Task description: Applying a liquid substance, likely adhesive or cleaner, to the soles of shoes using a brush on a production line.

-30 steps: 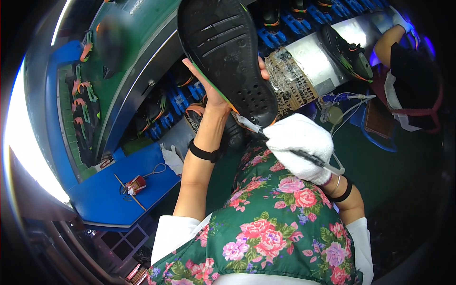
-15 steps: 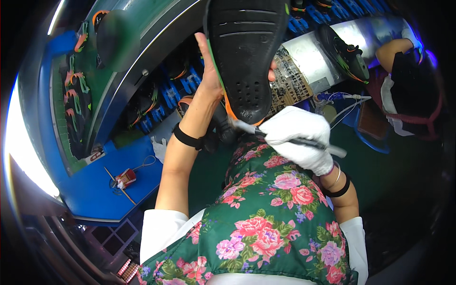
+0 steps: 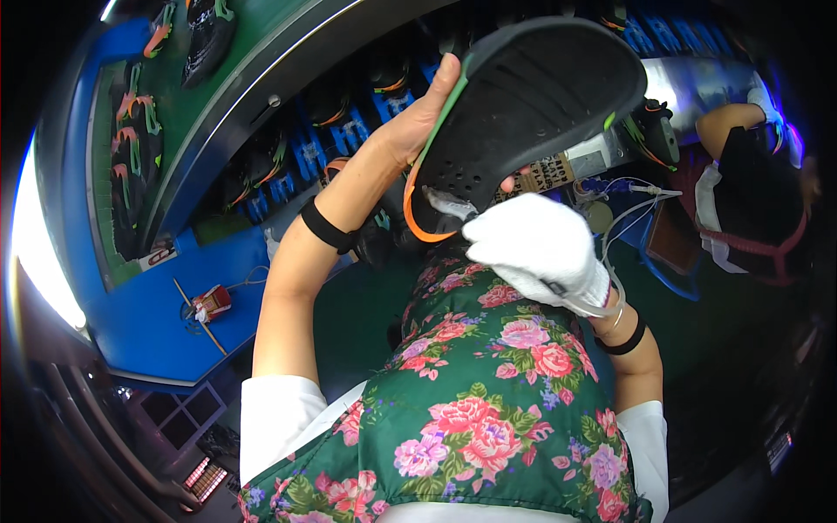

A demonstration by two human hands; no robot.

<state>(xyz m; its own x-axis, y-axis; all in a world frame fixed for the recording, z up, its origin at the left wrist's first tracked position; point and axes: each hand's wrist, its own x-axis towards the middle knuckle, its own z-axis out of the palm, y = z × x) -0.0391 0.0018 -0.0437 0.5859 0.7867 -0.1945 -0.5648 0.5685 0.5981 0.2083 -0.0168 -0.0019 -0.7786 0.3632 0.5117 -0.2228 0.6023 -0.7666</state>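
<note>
A black shoe sole (image 3: 540,100) is held up in front of the body, above the apron (image 3: 488,418), with its heel toward the lower left and its broad toe end toward the upper right. Its surface is matt black and tilted, with faint grooves across the wide part and a cluster of small round holes near the heel. The left edge is trimmed in green, which passes into bright orange curving around the heel; a small yellow-green mark is seen on the right edge. The sole is gripped by the bare left hand (image 3: 418,126), the thumb laid along the green edge and fingertips showing at the opposite edge. A brush (image 3: 450,204) with pale bristles is held in the closed, white-gloved right hand (image 3: 536,248), its tip placed at the heel, inside the orange curve; whether the surface is touched cannot be told. Half a second earlier, the sole was seen almost face-on, with the toe pointing straight up; it has since been swung to the right and tipped, so the grooves look fainter. The bristles, then at the outer left of the heel rim, are now within it, and more of the orange strip is exposed.
</note>
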